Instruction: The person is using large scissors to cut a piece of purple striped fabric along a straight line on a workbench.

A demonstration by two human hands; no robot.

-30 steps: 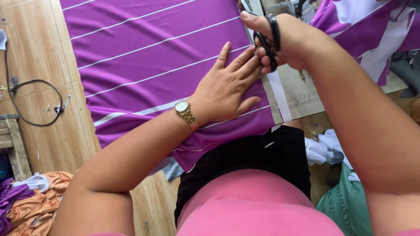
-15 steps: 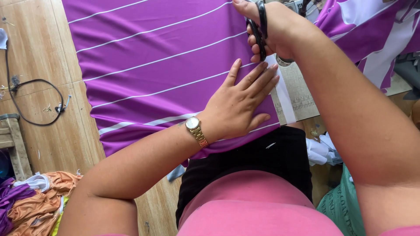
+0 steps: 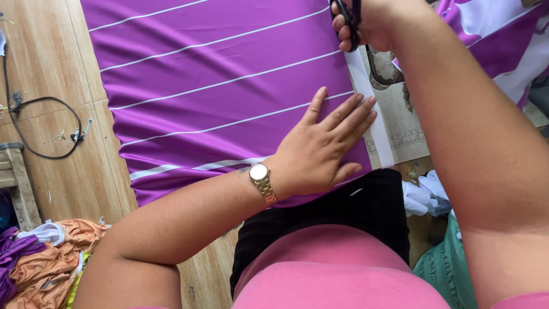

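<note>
A purple cloth with thin white stripes lies spread over a wooden table. My left hand, with a gold wristwatch on its wrist, presses flat on the cloth near its right edge, fingers spread. My right hand at the top edge grips black scissors by their handles, at the cloth's right edge. A white strip runs along that edge, from the scissors down past my left fingertips. The blades are out of view.
A black cable lies on the table at the left. Orange and purple fabric is heaped at the lower left. More purple and white cloth lies at the upper right; white scraps and green fabric sit at the lower right.
My right hand with the scissors has moved farther up along the cloth's edge. My left hand has slid up and right on the cloth, staying flat.
</note>
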